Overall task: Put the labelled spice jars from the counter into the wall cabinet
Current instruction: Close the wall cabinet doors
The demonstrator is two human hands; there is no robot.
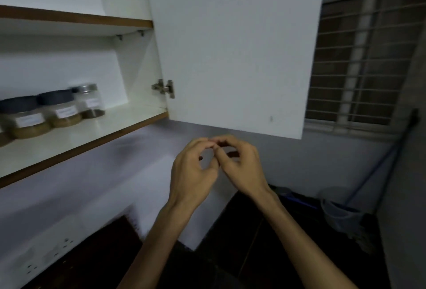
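Note:
The wall cabinet stands with its white door (232,46) swung wide. On its lower shelf (96,132), at the left, stand three labelled spice jars: a wide one with a dark lid (25,118), a second dark-lidded one (62,108), and a taller clear jar with a silver lid (90,100). A fourth jar is cut off at the left edge. Below the door's bottom edge, my left hand (193,168) and my right hand (239,164) are raised together, fingers curled, fingertips touching each other. Neither hand holds a jar.
An upper shelf (76,17) sits above the jars. The door's hinge (164,87) is at the cabinet's right side. A barred window (364,58) is at the right. A mop handle (378,168) and a grey bucket (341,210) stand in the right corner. Wall sockets (46,258) lie at lower left.

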